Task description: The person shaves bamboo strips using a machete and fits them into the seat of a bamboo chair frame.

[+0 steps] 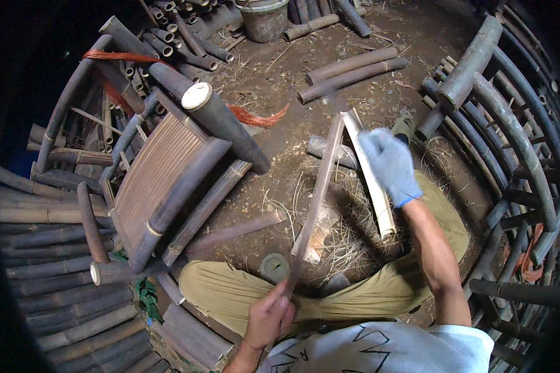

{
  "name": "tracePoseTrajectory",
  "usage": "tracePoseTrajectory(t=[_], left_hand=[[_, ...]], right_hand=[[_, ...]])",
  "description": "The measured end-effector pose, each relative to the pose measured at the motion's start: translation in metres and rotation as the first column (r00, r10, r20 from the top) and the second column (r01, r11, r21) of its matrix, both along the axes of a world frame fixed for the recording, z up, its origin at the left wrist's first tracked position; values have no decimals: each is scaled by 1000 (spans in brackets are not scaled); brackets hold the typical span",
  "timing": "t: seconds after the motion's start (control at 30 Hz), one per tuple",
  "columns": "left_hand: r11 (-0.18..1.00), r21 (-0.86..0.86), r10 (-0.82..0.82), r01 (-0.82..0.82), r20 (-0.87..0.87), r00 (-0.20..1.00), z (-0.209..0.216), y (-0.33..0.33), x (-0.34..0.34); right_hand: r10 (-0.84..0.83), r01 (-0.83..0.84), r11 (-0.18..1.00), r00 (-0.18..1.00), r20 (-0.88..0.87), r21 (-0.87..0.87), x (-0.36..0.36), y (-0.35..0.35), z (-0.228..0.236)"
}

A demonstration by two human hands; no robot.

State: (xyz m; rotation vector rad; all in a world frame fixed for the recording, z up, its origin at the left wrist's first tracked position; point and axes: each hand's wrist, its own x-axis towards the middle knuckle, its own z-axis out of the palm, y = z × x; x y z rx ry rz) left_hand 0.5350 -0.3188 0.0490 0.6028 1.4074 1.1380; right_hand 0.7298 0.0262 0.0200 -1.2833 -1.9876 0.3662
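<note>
My bare left hand (270,320), low in the picture, is closed round the near end of a long, narrow brown bamboo strip (317,193). This strip slants up and away to the right. Its far end meets the top of a split bamboo piece (371,180) with a pale inner face, so the two form a narrow V. My right hand (389,165), in a grey-blue glove, is curled against the right side of the pale piece and partly smeared by motion. Whatever its fingers hold is hidden. A faint grey blur shows just beyond the V's tip.
A bamboo chair (168,180) with a slatted panel lies at my left. Bamboo poles (354,68) lie ahead, near a bucket (262,22). Curved bamboo frames (510,118) crowd the right. Thin shavings (348,255) litter the ground between my legs.
</note>
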Motion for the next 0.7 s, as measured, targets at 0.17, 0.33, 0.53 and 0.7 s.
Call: tracePoseTrajectory(t=[0.17, 0.33, 0.53, 0.7], left_hand=[[994, -73, 101, -87, 219, 970, 3, -4, -16], [991, 20, 102, -129, 497, 862, 11, 81, -22], [997, 19, 56, -77, 520, 853, 14, 86, -10], [997, -69, 12, 19, 422, 907, 17, 62, -7]], right_hand=[[32, -44, 980, 997, -64, -194, 8, -1, 30], [494, -471, 849, 868, 46, -239, -31, -111, 49], [458, -449, 883, 888, 47, -139, -42, -112, 34], [233, -230, 966, 972, 14, -117, -27, -76, 38]])
